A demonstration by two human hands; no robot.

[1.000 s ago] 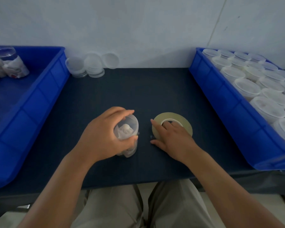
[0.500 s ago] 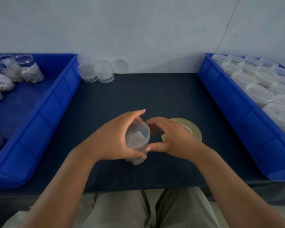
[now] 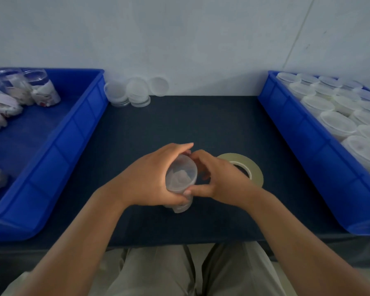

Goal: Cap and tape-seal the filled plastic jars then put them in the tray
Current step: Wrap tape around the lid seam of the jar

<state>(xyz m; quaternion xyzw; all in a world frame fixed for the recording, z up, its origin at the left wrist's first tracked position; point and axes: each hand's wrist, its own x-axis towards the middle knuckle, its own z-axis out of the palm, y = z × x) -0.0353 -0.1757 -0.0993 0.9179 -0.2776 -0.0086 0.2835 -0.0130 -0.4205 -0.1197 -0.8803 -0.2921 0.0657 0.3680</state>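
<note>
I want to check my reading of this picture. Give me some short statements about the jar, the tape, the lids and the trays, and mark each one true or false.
1. The left hand grips the jar. True.
2. The tape roll stands on its edge. False: it lies flat on the table, just behind the right hand.
3. The loose lids lie inside the right tray. False: they sit on the table by the wall, nearer the left tray.
4. The right tray holds many upright jars. True.
5. The right hand touches the jar as well. True.
</note>
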